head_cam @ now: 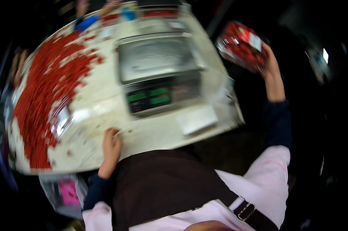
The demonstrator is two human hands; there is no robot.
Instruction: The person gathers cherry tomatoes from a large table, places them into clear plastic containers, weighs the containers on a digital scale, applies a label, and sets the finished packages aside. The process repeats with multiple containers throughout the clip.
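My right hand [270, 62] grips a clear plastic box of red berries [240, 46] by its right end. The box is held out beyond the table's right edge and bears a red and white label. My left hand [112, 141] rests at the table's front edge, fingers curled. Blur hides whether something small is between its fingers. A digital weighing scale [159, 57] with a steel pan and green displays stands on the white table [93, 104], between my hands. Loose red berries [52, 78] cover much of the table's left side.
Among the loose berries lies a clear plastic container [61, 118]. A white box or pad [198, 119] sits near the front right corner. A lined bin [62, 193] stands below the table's left front. Other people's hands [19, 66] show at the far side and left edge.
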